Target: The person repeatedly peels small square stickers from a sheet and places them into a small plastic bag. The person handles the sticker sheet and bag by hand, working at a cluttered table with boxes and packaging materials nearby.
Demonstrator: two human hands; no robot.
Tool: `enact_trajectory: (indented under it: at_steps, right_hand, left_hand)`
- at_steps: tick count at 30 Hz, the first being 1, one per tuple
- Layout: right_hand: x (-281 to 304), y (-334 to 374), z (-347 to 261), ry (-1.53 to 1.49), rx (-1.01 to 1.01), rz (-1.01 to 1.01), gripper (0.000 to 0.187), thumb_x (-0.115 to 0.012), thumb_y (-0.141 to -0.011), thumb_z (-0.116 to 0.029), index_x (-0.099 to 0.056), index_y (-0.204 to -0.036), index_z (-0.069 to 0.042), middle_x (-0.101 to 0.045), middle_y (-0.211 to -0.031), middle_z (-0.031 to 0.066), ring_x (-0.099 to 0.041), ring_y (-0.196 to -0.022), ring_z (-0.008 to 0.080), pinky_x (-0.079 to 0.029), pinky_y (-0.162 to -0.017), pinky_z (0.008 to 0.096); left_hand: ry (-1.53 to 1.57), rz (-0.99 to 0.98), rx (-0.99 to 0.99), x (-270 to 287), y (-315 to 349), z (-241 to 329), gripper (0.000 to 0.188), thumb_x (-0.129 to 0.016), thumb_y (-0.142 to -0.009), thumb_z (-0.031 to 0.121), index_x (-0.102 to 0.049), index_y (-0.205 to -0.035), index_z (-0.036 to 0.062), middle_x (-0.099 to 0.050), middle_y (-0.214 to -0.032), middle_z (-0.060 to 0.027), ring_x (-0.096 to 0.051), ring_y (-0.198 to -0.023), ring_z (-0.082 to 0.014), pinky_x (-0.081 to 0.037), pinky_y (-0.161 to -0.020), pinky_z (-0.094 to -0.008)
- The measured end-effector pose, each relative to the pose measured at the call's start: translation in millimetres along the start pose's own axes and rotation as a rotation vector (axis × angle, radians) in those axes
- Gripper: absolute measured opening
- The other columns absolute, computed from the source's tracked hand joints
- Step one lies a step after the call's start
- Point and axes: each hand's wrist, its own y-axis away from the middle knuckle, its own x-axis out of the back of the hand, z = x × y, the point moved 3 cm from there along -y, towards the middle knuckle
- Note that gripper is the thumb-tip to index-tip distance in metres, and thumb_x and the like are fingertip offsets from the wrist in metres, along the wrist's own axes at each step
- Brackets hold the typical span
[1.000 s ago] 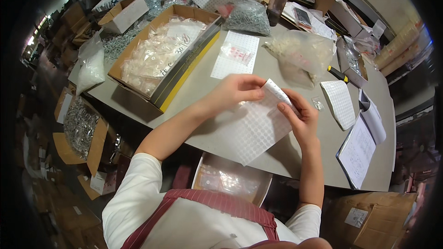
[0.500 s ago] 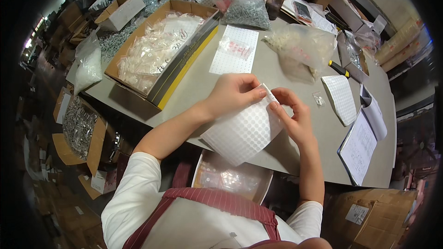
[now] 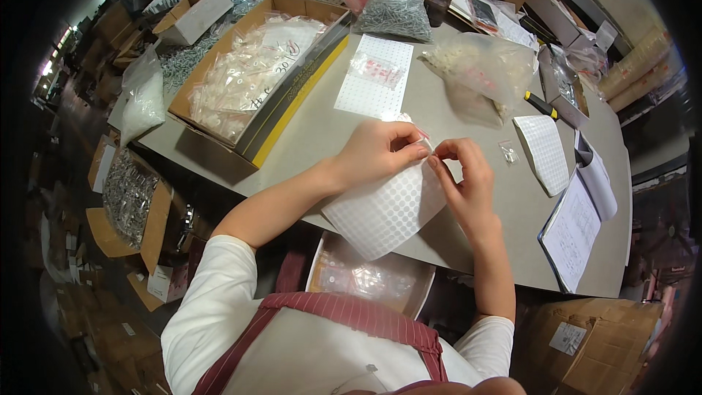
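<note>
A white sheet of round stickers (image 3: 391, 212) hangs tilted over the table's near edge, its dots in rows. My left hand (image 3: 380, 150) pinches its upper edge between thumb and fingers. Close beside it, my right hand (image 3: 468, 175) is closed at the same top corner, thumb against the bent fingers. A bit of pink-red shows at the left fingertips; what it belongs to is too small to tell. Beyond my hands lies a white dotted sheet (image 3: 351, 95) with a clear bag with red print (image 3: 382, 71) on it.
At the left stands a cardboard box (image 3: 274, 132) full of small clear bags. A bag of screws (image 3: 395, 14), a cloudy plastic bag (image 3: 482, 66), a yellow-black tool (image 3: 541, 105), another sticker sheet (image 3: 542, 153) and a clipboard (image 3: 574, 227) lie around. An open drawer-like box (image 3: 417, 289) sits below the edge.
My fingertips have shifted slightly at the sheet's top corner, and a pink-red bit now shows there. The sheet has tilted a little; the view has moved slightly.
</note>
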Motion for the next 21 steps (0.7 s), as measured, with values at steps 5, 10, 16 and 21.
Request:
enact_trajectory:
  at_steps: [5, 10, 16, 21]
  right_hand:
    - [-7, 5, -6, 0.278, 0.271, 0.031, 0.023, -0.075, -0.08, 0.005, -0.066, -0.1, -0.001, -0.066, -0.096, 0.0123, -0.064, -0.093, 0.0336, -0.053, -0.081, 0.0379]
    - [15, 2, -1, 0.032, 0.068, 0.071, 0.014, -0.074, -0.09, 0.005, -0.067, -0.101, 0.002, -0.07, -0.095, 0.0105, -0.067, -0.088, 0.0228, -0.053, -0.08, 0.033]
    - [-2, 6, 18, -0.027, -0.004, -0.038, 0.012, -0.072, -0.093, 0.003, -0.066, -0.103, 0.002, -0.072, -0.103, 0.013, -0.071, -0.095, 0.0226, -0.054, -0.086, 0.0324]
    - [-33, 22, 10, 0.047, 0.091, -0.252, 0.014, -0.069, -0.092, 0.008, -0.063, -0.103, 0.001, -0.071, -0.103, 0.0159, -0.072, -0.096, 0.0297, -0.055, -0.084, 0.0347]
  left_hand:
    - [0.065, -0.044, 0.121, 3, -3, -11, 0.019, -0.08, -0.093, 0.02, -0.076, -0.093, 0.0006, -0.07, -0.082, 0.0007, -0.058, -0.076, -0.0055, -0.05, -0.068, -0.0262]
    - [0.34, -0.007, 0.352, 41, -21, -32, 0.018, -0.077, -0.093, 0.017, -0.078, -0.102, 0.0013, -0.076, -0.093, -0.0045, -0.069, -0.086, -0.0101, -0.056, -0.081, -0.0273]
    - [1.104, 0.231, 0.27, 105, -41, -55, 0.025, -0.067, -0.099, 0.017, -0.072, -0.109, -0.0046, -0.076, -0.097, -0.0139, -0.074, -0.084, -0.0169, -0.063, -0.073, -0.0281]
    - [1.158, 0.415, 0.372, 90, -40, -43, 0.024, -0.067, -0.099, 0.021, -0.073, -0.104, -0.0012, -0.075, -0.082, -0.0102, -0.074, -0.07, -0.0181, -0.063, -0.064, -0.0268]
